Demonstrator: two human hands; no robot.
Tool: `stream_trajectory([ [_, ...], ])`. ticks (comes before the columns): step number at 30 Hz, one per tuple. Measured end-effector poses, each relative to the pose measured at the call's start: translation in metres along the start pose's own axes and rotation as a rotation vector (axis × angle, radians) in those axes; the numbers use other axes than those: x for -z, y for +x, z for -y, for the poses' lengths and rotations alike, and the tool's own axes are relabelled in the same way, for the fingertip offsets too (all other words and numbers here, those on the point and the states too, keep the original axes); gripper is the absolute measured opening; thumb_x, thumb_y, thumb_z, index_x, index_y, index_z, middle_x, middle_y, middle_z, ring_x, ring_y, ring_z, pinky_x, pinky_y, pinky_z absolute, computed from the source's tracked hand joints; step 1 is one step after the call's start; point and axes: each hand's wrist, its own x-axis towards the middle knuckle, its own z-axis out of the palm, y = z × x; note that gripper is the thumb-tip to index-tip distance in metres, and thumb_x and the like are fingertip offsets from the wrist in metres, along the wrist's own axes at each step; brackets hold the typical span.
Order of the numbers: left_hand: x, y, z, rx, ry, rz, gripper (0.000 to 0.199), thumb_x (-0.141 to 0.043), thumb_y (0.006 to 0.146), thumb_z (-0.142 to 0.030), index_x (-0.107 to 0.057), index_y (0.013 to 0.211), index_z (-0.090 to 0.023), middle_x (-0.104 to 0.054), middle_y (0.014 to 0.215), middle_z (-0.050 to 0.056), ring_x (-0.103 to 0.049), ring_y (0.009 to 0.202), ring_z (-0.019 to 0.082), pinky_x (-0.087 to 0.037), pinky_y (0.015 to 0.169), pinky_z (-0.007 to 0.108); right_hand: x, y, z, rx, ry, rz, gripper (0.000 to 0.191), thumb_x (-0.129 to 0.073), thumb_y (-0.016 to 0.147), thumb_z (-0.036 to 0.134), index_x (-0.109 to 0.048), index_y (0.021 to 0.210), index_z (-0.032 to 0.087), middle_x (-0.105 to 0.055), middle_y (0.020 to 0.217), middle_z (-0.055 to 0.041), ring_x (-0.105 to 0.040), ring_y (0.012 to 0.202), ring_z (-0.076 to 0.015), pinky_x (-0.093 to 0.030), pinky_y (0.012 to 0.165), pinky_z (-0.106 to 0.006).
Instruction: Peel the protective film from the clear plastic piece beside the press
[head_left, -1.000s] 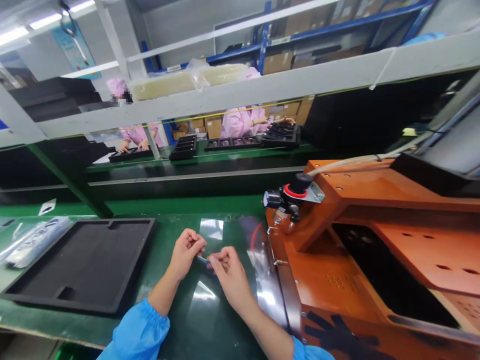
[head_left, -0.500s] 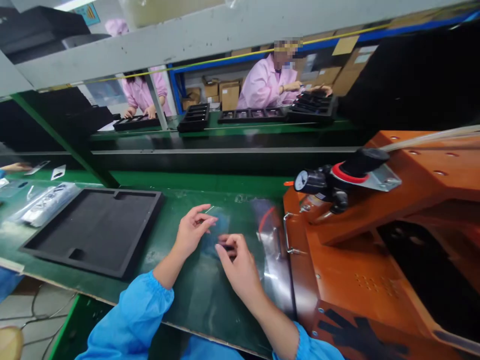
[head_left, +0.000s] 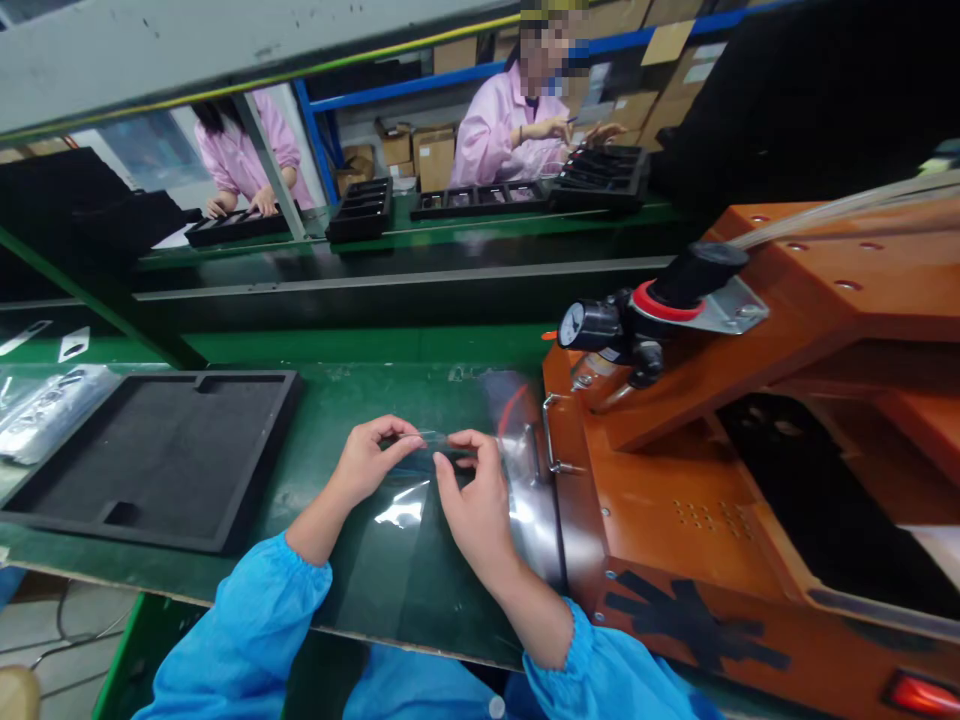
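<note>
Head view: green tabletop (head_left: 352,390), near edge at 6 o'clock. Black foam tray (head_left: 150,455) sits at 9 o'clock of the hands, orange machine (head_left: 750,450) close at 3 o'clock, bare tabletop between them. Left hand (head_left: 367,465) and right hand (head_left: 472,505) are close together at centre, each grip pinching the top edge of a clear plastic film (head_left: 420,470). Film hangs between the fingertips and spreads toward 6 o'clock over the tabletop. Two people in pink work at 12 o'clock.
</note>
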Motion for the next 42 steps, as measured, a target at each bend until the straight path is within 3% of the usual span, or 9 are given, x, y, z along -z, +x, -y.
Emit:
stream_trajectory([
  [3, 0.002, 0.000, -0.002, 0.004, 0.035, 0.024, 0.035, -0.082, 0.081, -0.055, -0.079, 0.082, -0.020, -0.078, 0.081, 0.004, -0.071, 0.077, 0.019, -0.055, 0.074, 0.028, 0.003, 0.001, 0.002, 0.103, -0.074, -0.055, 0.018, -0.059, 0.101, 0.032, -0.057, 0.117, 0.023, -0.065, 0.115, -0.0108, -0.065, 0.108, -0.0257, -0.059, 0.088, -0.041],
  [8, 0.005, 0.000, -0.004, -0.002, 0.119, 0.096, 0.037, -0.082, 0.082, -0.057, -0.080, 0.081, -0.020, -0.077, 0.080, 0.004, -0.070, 0.076, 0.020, -0.054, 0.071, 0.028, 0.005, 0.003, 0.003, 0.217, -0.140, -0.020, 0.015, -0.058, 0.105, 0.028, -0.062, 0.119, 0.023, -0.067, 0.115, -0.0103, -0.065, 0.113, -0.0264, -0.055, 0.098, -0.045],
  [13, 0.010, 0.001, -0.006, 0.048, 0.156, 0.234, 0.031, -0.079, 0.084, -0.052, -0.080, 0.083, -0.021, -0.077, 0.081, 0.004, -0.069, 0.074, 0.018, -0.052, 0.068, 0.026, 0.007, 0.002, 0.003, 0.246, -0.212, 0.025, 0.011, -0.059, 0.106, 0.027, -0.068, 0.112, 0.023, -0.069, 0.108, -0.0076, -0.065, 0.107, -0.0254, -0.051, 0.093, -0.042],
  [18, 0.015, 0.003, -0.004, 0.014, 0.253, 0.303, 0.027, -0.076, 0.088, -0.048, -0.079, 0.083, -0.022, -0.077, 0.079, 0.003, -0.070, 0.075, 0.018, -0.051, 0.070, 0.026, 0.008, 0.001, 0.003, 0.279, -0.322, 0.080, 0.013, -0.057, 0.107, 0.025, -0.070, 0.111, 0.023, -0.069, 0.108, -0.0068, -0.064, 0.103, -0.0248, -0.046, 0.088, -0.040],
  [27, 0.019, 0.002, -0.010, 0.007, 0.235, 0.321, 0.025, -0.077, 0.088, -0.045, -0.079, 0.083, -0.021, -0.074, 0.074, 0.003, -0.068, 0.068, 0.017, -0.051, 0.067, 0.025, 0.008, 0.002, 0.001, 0.317, -0.380, 0.129, 0.013, -0.057, 0.109, 0.024, -0.070, 0.111, 0.023, -0.072, 0.105, -0.0055, -0.066, 0.099, -0.0241, -0.042, 0.083, -0.039],
  [34, 0.018, 0.002, -0.008, -0.045, 0.266, 0.338, 0.032, -0.077, 0.090, -0.052, -0.078, 0.082, -0.021, -0.074, 0.073, 0.003, -0.066, 0.067, 0.016, -0.050, 0.066, 0.025, 0.008, 0.001, -0.001, 0.321, -0.391, 0.154, 0.010, -0.059, 0.108, 0.022, -0.069, 0.110, 0.022, -0.072, 0.103, -0.0054, -0.066, 0.098, -0.0243, -0.041, 0.083, -0.039],
  [42, 0.019, 0.002, -0.007, -0.075, 0.282, 0.326, 0.031, -0.077, 0.091, -0.051, -0.078, 0.082, -0.021, -0.074, 0.075, 0.003, -0.067, 0.068, 0.016, -0.049, 0.066, 0.025, 0.009, 0.002, -0.001, 0.269, -0.366, 0.173, 0.014, -0.056, 0.108, 0.025, -0.069, 0.104, 0.024, -0.071, 0.098, -0.0039, -0.067, 0.094, -0.0225, -0.042, 0.081, -0.037],
])
